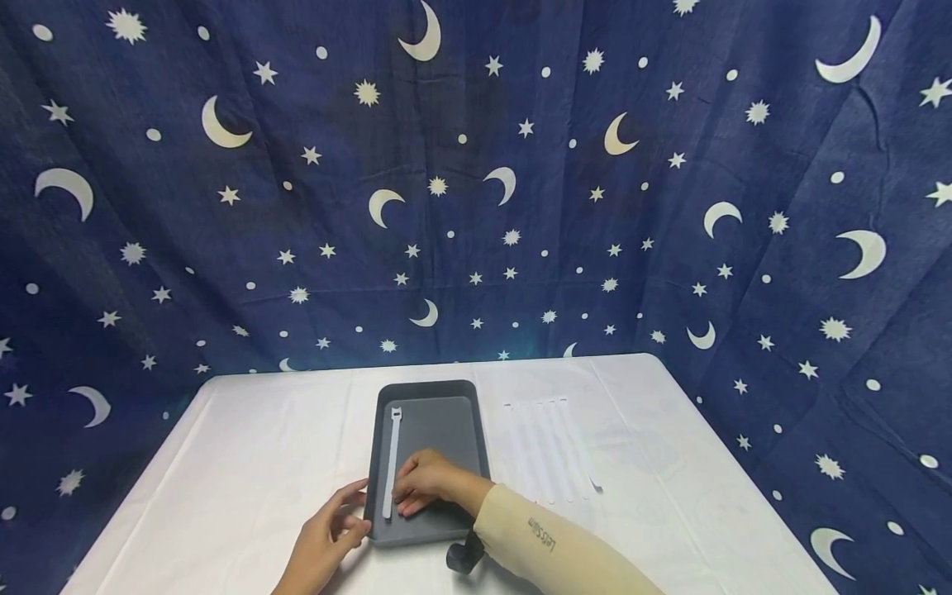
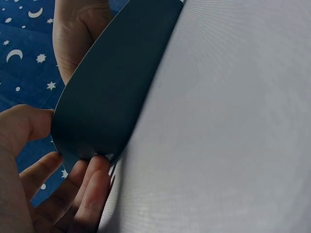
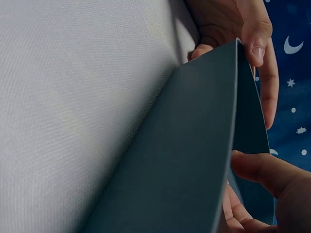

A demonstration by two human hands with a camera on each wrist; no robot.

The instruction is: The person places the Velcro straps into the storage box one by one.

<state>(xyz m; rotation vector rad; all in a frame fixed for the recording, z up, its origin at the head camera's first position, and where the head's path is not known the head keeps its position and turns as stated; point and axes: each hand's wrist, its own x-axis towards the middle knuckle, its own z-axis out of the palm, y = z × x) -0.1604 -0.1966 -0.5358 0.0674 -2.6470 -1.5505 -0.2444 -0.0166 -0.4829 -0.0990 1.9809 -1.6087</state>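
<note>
Nearest the camera, the left hand point(image 1: 327, 541) is gripping the near left corner of the dark grey tray point(image 1: 446, 413), thumb on the rim and fingers curled under its edge. Inside the tray, the right hand point(image 1: 426, 487) is resting with fingertips on the near end of 1 white strap point(image 1: 391, 463), its grip relaxed, fingers nearly straight. Beside the tray's right edge, several more white straps point(image 1: 550, 450) are lying on the white surface point(image 1: 245, 463)
</note>
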